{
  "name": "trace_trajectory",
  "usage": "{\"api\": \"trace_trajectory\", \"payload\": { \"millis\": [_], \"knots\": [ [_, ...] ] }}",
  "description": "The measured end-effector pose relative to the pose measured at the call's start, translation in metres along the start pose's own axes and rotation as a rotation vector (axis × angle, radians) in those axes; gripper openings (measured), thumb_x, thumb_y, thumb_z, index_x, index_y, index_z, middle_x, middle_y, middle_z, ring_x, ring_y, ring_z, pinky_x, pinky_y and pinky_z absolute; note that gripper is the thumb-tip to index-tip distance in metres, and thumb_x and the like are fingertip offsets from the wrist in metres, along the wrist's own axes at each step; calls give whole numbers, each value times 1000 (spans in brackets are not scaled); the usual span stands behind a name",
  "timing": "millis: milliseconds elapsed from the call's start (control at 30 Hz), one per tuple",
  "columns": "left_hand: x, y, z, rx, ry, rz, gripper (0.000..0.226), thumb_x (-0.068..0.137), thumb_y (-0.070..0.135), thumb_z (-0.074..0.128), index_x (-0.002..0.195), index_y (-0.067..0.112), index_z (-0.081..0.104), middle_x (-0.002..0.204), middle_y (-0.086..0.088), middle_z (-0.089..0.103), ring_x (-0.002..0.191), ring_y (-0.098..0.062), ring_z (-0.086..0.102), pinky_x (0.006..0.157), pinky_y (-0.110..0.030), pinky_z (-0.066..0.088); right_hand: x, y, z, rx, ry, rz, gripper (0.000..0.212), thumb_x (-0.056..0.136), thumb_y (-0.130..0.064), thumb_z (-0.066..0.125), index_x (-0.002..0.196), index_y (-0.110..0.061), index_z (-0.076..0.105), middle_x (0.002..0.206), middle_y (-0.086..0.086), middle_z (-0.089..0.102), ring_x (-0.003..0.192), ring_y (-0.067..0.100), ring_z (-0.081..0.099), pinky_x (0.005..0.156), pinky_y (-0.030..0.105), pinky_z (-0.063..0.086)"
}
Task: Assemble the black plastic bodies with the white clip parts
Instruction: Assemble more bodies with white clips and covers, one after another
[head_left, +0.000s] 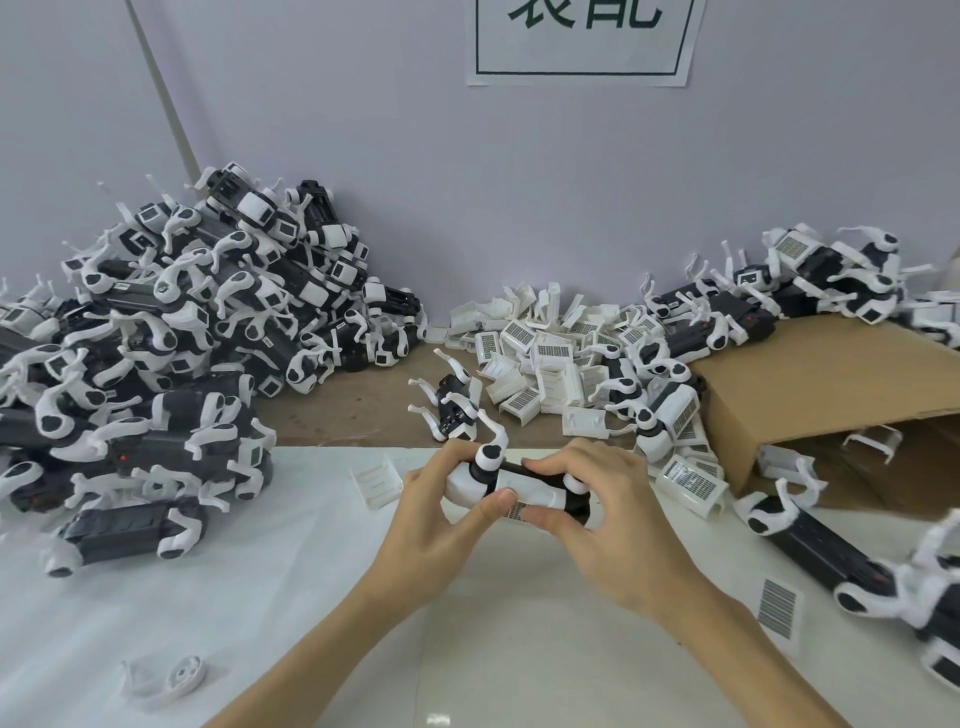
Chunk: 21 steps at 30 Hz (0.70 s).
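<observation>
Nearest the camera, both hands meet over the white part of the surface (311, 597), holding one black body (574, 506) between them just above it. The left hand (436, 525) curls round the body's left end, its thumb laid along the near side, while the right hand (597, 525) wraps the right end, thumb and forefinger pinching at the white clip part (530, 491) that sits across the body's top. The clip looks seated or nearly so; whether it has snapped home cannot be told. A single loose clip (382, 480) lies just left of the left hand, and a small white piece (166, 678) sits apart at the near left corner. To the right, more bodies (821, 551) lie near the right forearm, beside a brown cardboard box (821, 379) tipped on its side. Further back, in the middle, a heap of loose white clips (545, 343) remains, so a good deal of work appears left. At the far left a large pile of units (182, 322) rises against the wall (519, 182), seemingly finished ones, which suggests the job is well under way. A smaller pile (831, 275) rests on top of the box at far right.
</observation>
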<state>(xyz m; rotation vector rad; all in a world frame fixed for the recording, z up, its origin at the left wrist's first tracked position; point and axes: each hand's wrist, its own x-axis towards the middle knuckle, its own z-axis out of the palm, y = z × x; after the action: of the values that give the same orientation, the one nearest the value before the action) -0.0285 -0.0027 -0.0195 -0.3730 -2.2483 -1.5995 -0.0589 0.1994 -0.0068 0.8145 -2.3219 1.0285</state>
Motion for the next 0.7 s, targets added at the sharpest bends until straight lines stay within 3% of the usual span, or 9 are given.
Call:
{"api": "trace_trajectory", "payload": {
  "millis": [167, 300, 433, 567, 700],
  "knots": [
    [0, -2, -1, -43, -12, -35, 32, 93, 51, 68, 115, 28, 62, 102, 9, 71, 107, -24, 64, 104, -54, 47, -1, 3, -1, -5, -18, 3, 40, 84, -56, 74, 115, -31, 72, 109, -26, 65, 110, -10, 52, 107, 20, 23],
    [-1, -4, -2, -13, -46, -42, 37, 94, 50, 68, 121, 27, 59, 108, 8, 67, 115, -32, 58, 107, -60, 43, -4, 6, 2, -98, -49, -64, 43, 91, -54, 65, 121, -25, 70, 114, -22, 65, 117, -30, 28, 108, 13, 16],
    [0, -6, -1, 16, -39, -29, 34, 93, 43, 73, 119, 28, 58, 112, 10, 65, 115, -26, 58, 107, -56, 44, -5, 10, 5, -54, -43, -43, 32, 93, -40, 74, 119, -22, 72, 110, -21, 65, 106, -20, 42, 109, 27, 26],
    [-1, -7, 0, -5, -41, -31, 35, 88, 56, 70, 114, 37, 57, 112, 8, 66, 115, -30, 59, 105, -56, 47, -6, 9, 8, -63, -18, -54, 30, 93, -40, 73, 117, -21, 73, 105, -23, 63, 99, -15, 45, 106, 29, 29],
    [-1, -8, -2, -6, -39, 8, 37, 93, 51, 67, 118, 26, 58, 106, 5, 66, 109, -32, 60, 101, -61, 46, -6, 7, 8, -108, 14, -100, 33, 93, -45, 69, 116, -22, 74, 106, -19, 66, 104, -17, 42, 107, 29, 28]
  ]
}}
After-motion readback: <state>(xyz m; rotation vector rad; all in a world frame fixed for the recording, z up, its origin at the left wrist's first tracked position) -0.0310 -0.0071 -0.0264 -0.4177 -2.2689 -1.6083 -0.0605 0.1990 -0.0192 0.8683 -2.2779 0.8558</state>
